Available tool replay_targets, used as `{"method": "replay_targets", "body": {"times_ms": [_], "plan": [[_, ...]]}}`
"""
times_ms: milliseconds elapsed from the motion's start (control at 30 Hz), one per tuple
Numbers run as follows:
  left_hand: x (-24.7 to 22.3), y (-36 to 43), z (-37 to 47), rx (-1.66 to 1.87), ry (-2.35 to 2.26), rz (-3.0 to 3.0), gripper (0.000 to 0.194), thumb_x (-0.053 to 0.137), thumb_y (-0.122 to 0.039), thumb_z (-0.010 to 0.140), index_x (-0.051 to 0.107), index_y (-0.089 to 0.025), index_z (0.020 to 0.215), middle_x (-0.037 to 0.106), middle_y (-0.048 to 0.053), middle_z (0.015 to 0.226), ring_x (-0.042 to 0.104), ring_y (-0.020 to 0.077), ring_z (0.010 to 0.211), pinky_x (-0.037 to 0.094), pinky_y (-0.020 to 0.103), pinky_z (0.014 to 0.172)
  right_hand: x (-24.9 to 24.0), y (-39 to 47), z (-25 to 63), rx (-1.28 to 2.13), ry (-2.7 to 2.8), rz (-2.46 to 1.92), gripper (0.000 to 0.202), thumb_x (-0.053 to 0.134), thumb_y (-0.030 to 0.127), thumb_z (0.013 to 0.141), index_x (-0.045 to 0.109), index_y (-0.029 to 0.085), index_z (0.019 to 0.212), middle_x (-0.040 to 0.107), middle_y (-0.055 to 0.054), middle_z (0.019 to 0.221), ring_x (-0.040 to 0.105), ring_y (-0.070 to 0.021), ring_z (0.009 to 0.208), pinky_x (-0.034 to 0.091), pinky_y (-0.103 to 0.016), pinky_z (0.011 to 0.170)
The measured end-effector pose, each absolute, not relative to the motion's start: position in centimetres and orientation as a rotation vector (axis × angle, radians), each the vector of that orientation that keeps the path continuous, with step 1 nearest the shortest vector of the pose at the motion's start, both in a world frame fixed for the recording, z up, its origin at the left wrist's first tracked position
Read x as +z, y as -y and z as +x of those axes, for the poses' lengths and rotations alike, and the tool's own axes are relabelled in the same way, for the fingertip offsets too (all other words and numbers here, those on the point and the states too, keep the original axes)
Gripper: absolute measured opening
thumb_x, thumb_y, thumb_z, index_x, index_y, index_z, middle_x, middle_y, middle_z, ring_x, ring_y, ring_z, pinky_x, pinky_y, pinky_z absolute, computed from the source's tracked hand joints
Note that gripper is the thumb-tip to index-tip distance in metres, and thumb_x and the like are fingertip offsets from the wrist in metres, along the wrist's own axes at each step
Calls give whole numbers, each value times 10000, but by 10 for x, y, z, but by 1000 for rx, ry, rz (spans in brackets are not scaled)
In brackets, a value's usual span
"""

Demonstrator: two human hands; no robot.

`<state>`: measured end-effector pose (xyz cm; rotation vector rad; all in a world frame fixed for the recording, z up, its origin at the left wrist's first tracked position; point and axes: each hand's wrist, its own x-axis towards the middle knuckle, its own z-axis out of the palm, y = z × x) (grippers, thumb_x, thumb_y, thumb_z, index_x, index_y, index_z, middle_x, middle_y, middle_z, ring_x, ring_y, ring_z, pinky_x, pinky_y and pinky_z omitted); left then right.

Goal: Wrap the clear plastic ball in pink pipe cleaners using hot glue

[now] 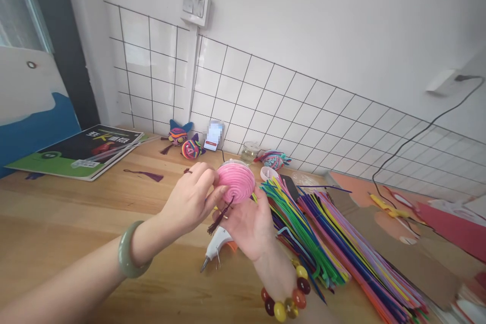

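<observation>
A pink dome coiled from fuzzy pipe cleaner is held up above the table between both hands. A dark red tassel hangs from the middle of its spiral. My left hand pinches the dome's left edge with thumb and fingers. From below and the right, my right hand cups it, palm turned up, the thumb against its right side. Under the hands lies a white glue gun, its nozzle pointing down and left. Just right of my right hand are bundles of coloured pipe cleaners.
Two striped pipe-cleaner animal figures and a phone stand along the wall. Nearby are a glass jar and a roll of tape. A spare tassel and a book lie left. A yellow glue gun rests on cardboard.
</observation>
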<state>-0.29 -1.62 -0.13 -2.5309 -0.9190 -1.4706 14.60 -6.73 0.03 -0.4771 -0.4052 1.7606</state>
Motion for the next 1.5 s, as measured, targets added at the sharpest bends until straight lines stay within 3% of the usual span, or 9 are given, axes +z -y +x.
{"method": "replay_targets", "body": {"times_ms": [133,333,467,600,800,867,1000,1233,1500], "plan": [[-2,13,-2,-1535,870,-2529,203,384,-198,983,504,-210,819,591,74,844,542,203,778,467,334,673,1,68,147,1733,410,-491,376,649,452,801,637,148,1022,706,-65,816,637,-189,696,502,-310,610],[-2,9,-4,-1819,1081,-2565,212,368,-226,997,466,-219,809,551,32,792,513,178,732,449,334,689,5,71,146,1584,533,-520,343,699,448,767,669,189,990,714,-35,796,632,-185,677,510,-303,591],[1,10,-3,-2149,1331,-2647,199,389,-347,999,474,-223,868,545,19,804,532,172,745,473,324,694,4,72,145,1466,671,-549,388,723,448,761,685,200,1057,746,-53,952,660,-179,759,534,-290,647],[7,14,-1,-2390,1279,-2812,246,409,-436,979,512,-214,1008,587,46,928,575,181,835,515,340,769,7,73,143,1330,804,-622,423,692,451,790,668,189,1122,704,-96,1189,662,-215,991,546,-299,762],[22,28,-1,-2356,1403,-3117,421,502,-533,918,530,-213,1190,657,108,1171,624,252,1045,520,371,864,0,68,145,1154,940,-691,429,694,394,788,633,204,1168,674,-89,1258,629,-271,1142,540,-385,896],[25,31,0,-2340,1507,-3238,479,502,-536,920,494,-204,1265,641,118,1267,607,269,1131,500,372,915,-7,65,146,1106,947,-730,462,714,390,776,611,216,1191,668,-87,1272,606,-290,1196,507,-441,982],[22,30,3,-2412,1289,-3452,580,631,-458,862,440,-180,1334,564,140,1394,527,281,1266,435,392,1030,-11,64,145,997,1009,-747,504,730,361,772,563,215,1224,643,-106,1309,582,-289,1245,446,-491,1077],[20,30,7,-2492,998,-3555,572,688,-334,837,465,-150,1331,611,152,1328,583,283,1201,454,394,1006,-13,72,144,783,1095,-860,648,771,368,740,480,213,1298,612,-153,1323,588,-313,1233,458,-543,1063],[20,28,5,-2444,1085,-3486,464,684,-365,835,563,-163,1235,682,121,1233,641,273,1107,488,400,961,-7,75,145,808,1186,-870,616,740,399,775,487,221,1308,583,-155,1357,578,-315,1250,469,-557,1058]]}}
